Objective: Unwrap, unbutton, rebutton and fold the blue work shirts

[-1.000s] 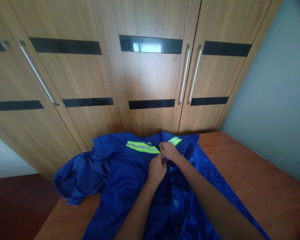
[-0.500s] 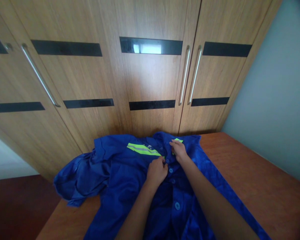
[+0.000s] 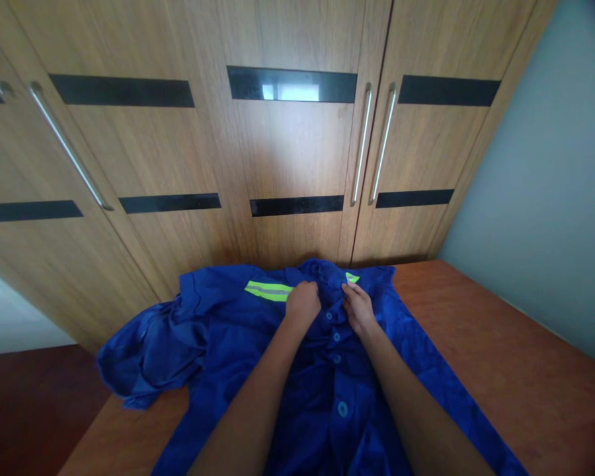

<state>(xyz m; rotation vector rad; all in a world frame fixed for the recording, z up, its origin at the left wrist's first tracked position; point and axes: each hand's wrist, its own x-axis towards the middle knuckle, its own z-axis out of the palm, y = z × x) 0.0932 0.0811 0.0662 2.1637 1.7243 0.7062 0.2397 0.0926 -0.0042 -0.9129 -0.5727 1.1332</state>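
1. The left hand [image 3: 303,305] curls over the collar area of the blue jacket [image 3: 238,334], hiding the right end of a yellow strip [image 3: 268,291]; its fingertips are covered, so I cannot tell its grip.
2. The right hand [image 3: 357,307] pinches the jacket's cloth, just below a second, smaller-showing strip [image 3: 353,277].
3. The jacket lies on the wooden surface [image 3: 496,324], its near end cut off.
4. Four buttons [image 3: 342,409] show; two strips; three whole handles [image 3: 383,145].

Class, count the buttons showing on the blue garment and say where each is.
4 show plainly: the top button between the left hand and right hand, the second button and third button below it, the lowest button after a wider gap. Others may be hidden.
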